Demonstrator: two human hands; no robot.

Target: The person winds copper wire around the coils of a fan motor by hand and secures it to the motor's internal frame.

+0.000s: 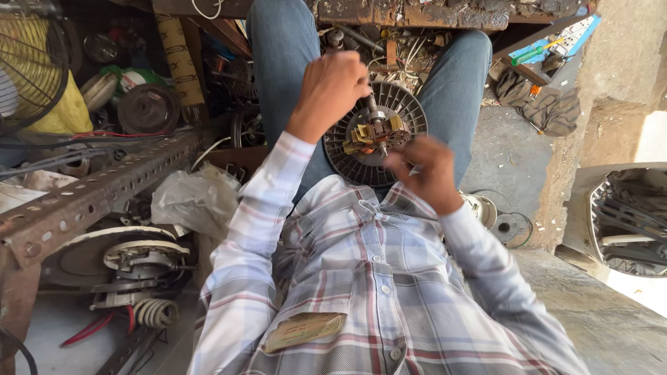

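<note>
Cluttered repair workshop, rusty slotted-angle rack, fan guard, motor parts

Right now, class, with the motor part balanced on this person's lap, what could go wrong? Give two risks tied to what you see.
1. The finned motor part rests only on the thighs, steadied at its shaft by the left hand; it might slip off into the clutter below.
2. The right hand looks blurred, fingers close to the copper windings, so a slip could nick the fingers or the wire.
</note>
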